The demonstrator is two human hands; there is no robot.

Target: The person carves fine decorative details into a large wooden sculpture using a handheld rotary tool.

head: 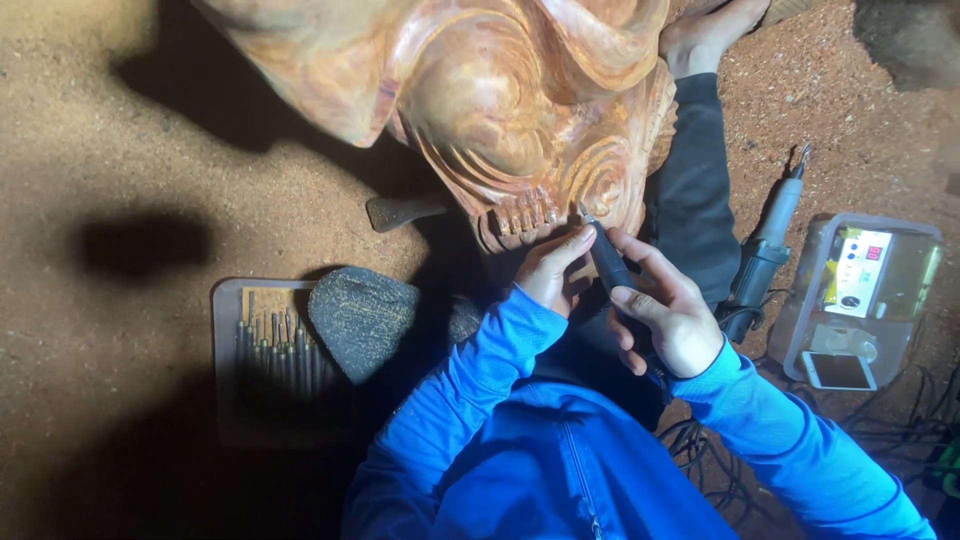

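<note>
Head view shows us pinching the dark rotary handpiece (pixel 610 262) pen-style in our right hand (pixel 668 318), fingers closed round its barrel so the tip meets the wood carving (pixel 520 100) just beyond our fingertips. Our left hand (pixel 550 272) curls beside the tool, thumb bracing it steady. A tray of burrs (pixel 262 352) lies left of our fingers, within reach.

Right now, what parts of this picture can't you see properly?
Head view only:
- The big orange-brown carved wood sculpture is cut off by the top edge.
- The dark rotary carving tool's tip is too small to make out; the right hand and left hand cover its body.
- The thin metal bits in the flat brown tray lie in shadow, partly behind a grey stone.
- The cables run off the right edge.
</note>
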